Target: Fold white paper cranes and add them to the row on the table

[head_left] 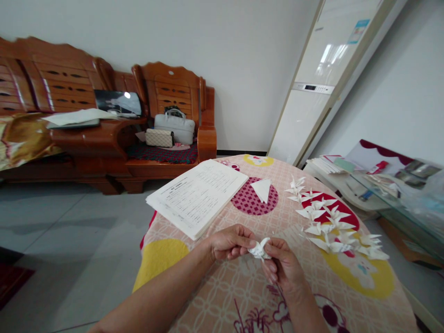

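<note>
A small folded paper piece (259,250), white with printed marks, is held above the table between my two hands. My left hand (231,243) pinches its left side between thumb and fingers. On the other side, the thumb and fingers of my right hand (282,260) grip its right edge. Whether it is a finished crane shape I cannot tell, as fingers cover part of it. To the right, several white paper cranes (310,212) stand grouped on the tablecloth. Beyond my hands lies a folded white paper triangle (262,188).
A stack of printed sheets (197,196) lies on the round table's patterned tablecloth (215,286), left of the triangle. A wooden bench (207,134) with bags stands behind. A tall white air conditioner (294,111) rises at the back, and a cluttered glass shelf (398,203) is to the right.
</note>
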The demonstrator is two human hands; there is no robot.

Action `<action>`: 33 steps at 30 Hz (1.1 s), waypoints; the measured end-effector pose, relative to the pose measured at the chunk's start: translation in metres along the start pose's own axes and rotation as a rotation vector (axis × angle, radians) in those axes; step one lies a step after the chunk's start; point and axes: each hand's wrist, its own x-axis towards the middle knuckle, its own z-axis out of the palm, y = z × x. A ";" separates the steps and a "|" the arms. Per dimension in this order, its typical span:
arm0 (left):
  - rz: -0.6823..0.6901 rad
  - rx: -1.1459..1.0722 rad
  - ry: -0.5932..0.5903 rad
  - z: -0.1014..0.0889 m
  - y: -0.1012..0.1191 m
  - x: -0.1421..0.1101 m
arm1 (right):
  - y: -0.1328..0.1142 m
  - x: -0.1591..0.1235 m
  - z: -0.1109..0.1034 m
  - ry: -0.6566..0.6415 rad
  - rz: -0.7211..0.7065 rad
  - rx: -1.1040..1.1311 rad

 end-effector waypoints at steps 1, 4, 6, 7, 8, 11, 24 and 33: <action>-0.012 0.003 -0.003 0.000 0.000 0.000 | 0.000 -0.001 0.000 -0.002 0.007 -0.004; -0.035 0.012 -0.019 -0.002 -0.001 0.000 | 0.001 -0.002 0.000 -0.005 0.018 -0.016; -0.037 0.013 -0.026 -0.003 -0.002 0.000 | 0.001 -0.001 0.000 -0.006 0.020 -0.020; -0.026 0.005 -0.020 -0.003 -0.002 0.001 | 0.001 -0.001 0.000 -0.003 0.013 -0.019; -0.006 -0.008 -0.006 -0.003 -0.002 0.001 | 0.001 0.000 0.000 0.008 0.000 -0.015; 0.084 -0.049 0.070 -0.002 -0.003 0.003 | 0.000 0.002 0.003 0.084 -0.071 0.001; 0.170 -0.035 0.164 -0.002 -0.007 0.007 | 0.001 0.005 0.005 0.177 -0.163 -0.038; 0.214 -0.069 0.137 -0.003 -0.009 0.009 | 0.000 0.005 0.007 0.181 -0.179 -0.025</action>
